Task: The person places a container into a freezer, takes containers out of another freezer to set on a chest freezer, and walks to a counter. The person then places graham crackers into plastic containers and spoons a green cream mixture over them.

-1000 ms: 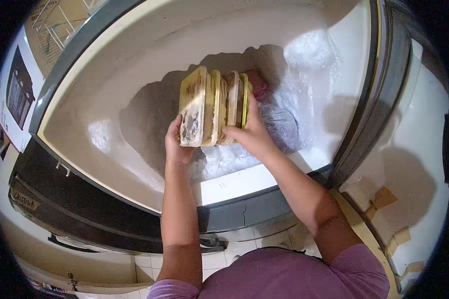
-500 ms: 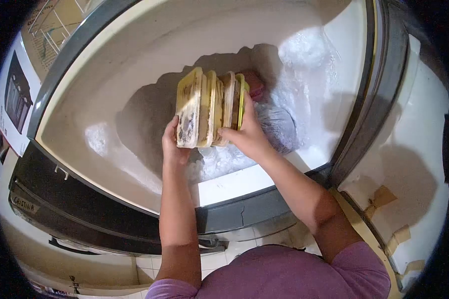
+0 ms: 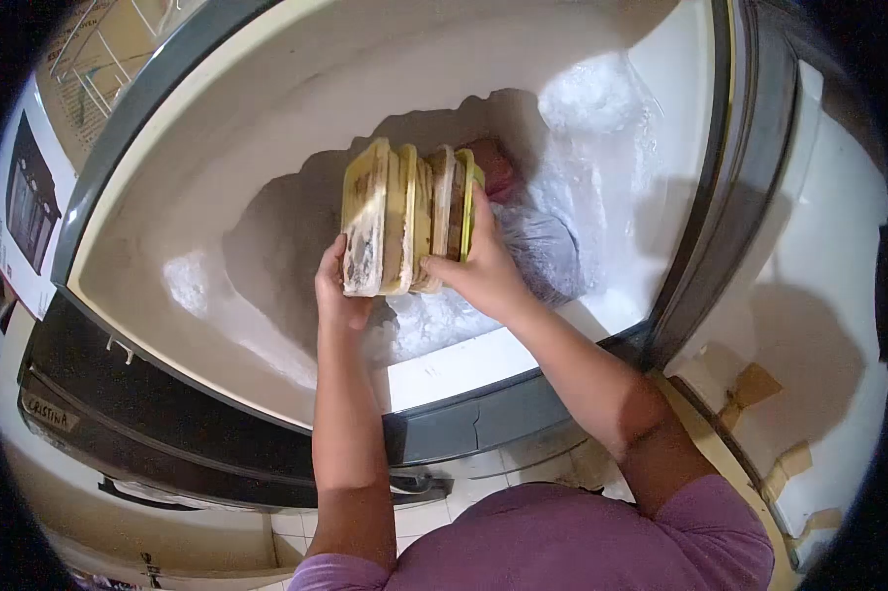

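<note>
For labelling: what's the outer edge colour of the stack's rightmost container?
Yellow-green edge, head view.

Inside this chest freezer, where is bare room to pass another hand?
Left of the left hand, up to the left frost patch, looks open. Right of the plastic tubs is crowded: red package and bagged bundle.

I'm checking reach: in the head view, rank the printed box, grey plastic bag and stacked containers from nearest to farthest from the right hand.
1. Stacked containers: touching the right hand.
2. Grey plastic bag: in the freezer, rightward.
3. Printed box: far left, outside it.
</note>
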The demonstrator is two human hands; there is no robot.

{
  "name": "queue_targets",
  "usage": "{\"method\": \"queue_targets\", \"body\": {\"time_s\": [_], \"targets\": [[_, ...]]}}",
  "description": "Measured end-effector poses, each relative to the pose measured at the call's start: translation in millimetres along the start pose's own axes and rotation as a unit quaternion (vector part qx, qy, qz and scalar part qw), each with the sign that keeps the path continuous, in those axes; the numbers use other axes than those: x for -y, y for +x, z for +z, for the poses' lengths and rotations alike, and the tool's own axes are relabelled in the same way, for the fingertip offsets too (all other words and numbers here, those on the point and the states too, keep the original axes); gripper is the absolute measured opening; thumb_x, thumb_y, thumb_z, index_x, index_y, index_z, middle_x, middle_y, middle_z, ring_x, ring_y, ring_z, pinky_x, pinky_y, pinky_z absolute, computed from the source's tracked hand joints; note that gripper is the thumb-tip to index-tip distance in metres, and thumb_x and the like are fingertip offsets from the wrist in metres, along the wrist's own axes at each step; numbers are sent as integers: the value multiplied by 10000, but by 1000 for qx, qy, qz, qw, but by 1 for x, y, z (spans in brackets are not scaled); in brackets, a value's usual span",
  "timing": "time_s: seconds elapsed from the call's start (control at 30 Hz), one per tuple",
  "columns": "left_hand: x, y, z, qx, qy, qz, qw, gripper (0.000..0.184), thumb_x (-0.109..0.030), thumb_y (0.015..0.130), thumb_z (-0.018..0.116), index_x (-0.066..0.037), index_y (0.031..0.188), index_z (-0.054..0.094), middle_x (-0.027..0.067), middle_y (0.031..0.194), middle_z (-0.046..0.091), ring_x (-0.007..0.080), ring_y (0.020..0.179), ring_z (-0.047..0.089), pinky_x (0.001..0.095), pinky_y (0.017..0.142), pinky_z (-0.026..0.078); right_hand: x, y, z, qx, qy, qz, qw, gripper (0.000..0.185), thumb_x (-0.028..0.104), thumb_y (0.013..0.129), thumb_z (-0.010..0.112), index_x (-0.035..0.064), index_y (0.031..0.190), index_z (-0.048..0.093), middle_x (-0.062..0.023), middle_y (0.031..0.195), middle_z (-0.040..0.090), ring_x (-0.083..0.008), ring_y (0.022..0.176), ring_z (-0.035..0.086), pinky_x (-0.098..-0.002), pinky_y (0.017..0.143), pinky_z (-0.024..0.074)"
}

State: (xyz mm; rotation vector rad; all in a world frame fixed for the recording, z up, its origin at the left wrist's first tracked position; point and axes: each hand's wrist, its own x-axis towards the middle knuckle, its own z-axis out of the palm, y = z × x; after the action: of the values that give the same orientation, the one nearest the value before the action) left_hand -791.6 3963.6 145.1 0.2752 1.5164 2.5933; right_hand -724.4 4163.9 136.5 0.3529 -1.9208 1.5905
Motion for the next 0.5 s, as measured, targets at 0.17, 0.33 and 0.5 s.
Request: {"method": "queue_targets", "body": {"time_s": [0.17,0.33,0.5], "targets": [[2,1,-6,17,-8,16,1000,418,-365,952,468,-54,1213,567,75,1143,647,214,1019,636,389,863,521,6,-3,-1,-15,-7,-4,1000,1063,206,706,806,-29,1470,105,-289,1427,308,-376,1342,324,-420,1108,274],[-3,-7,4,-13,3,35,999,426,-356,959,445,-36,1216,561,85,1109,651,218,973,654,380,795,560,10,-7,0,-15,-30,-28,999,1091,238,699,814,-8,1474,87,-305,1409,303,-420,1320,342,-443,1089,310],[-3,-12,10,22,4,66,998,449,-346,961,427,-16,1247,533,116,1141,634,244,1017,641,391,855,548,16,-11,0,13,-13,3,1000,1195,252,684,826,11,1477,-33,-314,1450,193,-442,1356,269,-457,1103,294]]}}
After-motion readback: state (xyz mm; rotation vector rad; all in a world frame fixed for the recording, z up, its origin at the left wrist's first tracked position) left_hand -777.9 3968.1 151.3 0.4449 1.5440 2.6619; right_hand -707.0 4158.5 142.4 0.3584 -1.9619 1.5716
